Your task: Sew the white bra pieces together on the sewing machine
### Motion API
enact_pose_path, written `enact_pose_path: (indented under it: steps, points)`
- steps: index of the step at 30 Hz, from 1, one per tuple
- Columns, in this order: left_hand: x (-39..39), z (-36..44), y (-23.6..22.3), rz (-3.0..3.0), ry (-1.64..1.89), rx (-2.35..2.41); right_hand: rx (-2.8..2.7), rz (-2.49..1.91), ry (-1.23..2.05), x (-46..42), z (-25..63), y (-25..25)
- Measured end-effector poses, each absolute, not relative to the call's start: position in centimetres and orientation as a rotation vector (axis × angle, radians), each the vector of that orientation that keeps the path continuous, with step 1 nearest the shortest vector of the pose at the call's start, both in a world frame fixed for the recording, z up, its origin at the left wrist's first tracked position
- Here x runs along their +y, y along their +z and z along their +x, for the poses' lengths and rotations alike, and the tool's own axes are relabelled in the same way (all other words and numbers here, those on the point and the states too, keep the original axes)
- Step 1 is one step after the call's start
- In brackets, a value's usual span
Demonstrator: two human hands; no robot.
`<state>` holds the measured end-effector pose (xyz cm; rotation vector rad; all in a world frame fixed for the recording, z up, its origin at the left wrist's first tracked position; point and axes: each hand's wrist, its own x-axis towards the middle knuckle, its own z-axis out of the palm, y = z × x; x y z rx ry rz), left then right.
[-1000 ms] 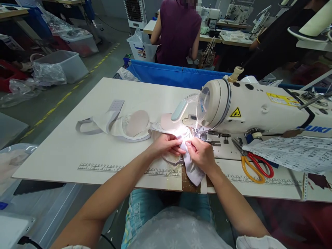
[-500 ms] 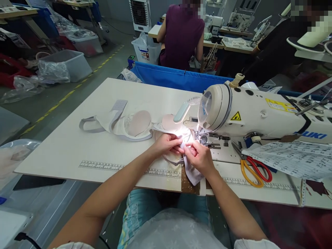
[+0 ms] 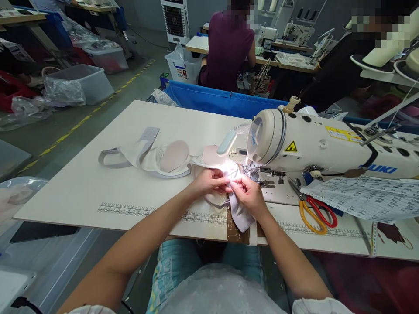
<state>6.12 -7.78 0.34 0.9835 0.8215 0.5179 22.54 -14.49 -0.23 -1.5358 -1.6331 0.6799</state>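
Note:
A pale bra (image 3: 176,156) with padded cups and grey edging lies across the white table, its right part gathered up in front of the sewing machine (image 3: 288,139). My left hand (image 3: 212,182) pinches the bra's fabric just left of the needle area. Close beside it, my right hand (image 3: 246,192) also has fingertips closed on the fabric, a lavender-grey end of which hangs below toward the table edge. Bright light from the machine falls on the cloth over the fingers. The exact spot between the fingertips is too small to make out.
Right of the machine bed lie orange-and-red scissors (image 3: 316,213) and printed paper sheets (image 3: 366,198). Ruler markings (image 3: 131,209) run along the table's front edge. Behind hangs a blue cloth trough (image 3: 209,96); a person in a purple top (image 3: 229,48) sits beyond it.
The fingertips of both hands have shifted slightly on the fabric, staying close together. The view has turned a little to the right. The rest of the bra lies as before.

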Motion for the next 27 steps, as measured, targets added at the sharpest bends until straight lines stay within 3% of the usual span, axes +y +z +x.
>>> enact_pose_path:
  steps: [9, 19, 27]
  points:
    - [-8.0, 6.09, 0.93, 0.995, 0.508, 0.854, -1.67, -1.522, 0.595, -14.24, 22.82, -0.21]
    - [-7.96, 6.0, 0.54, 1.005, 0.465, 0.824, -1.794, -1.503, 0.002, -14.09, 22.73, -0.54]
    - [-8.02, 5.96, 1.12, 1.035, 0.419, 0.819, -1.779, -1.499, -0.085, -13.83, 22.48, -0.54]
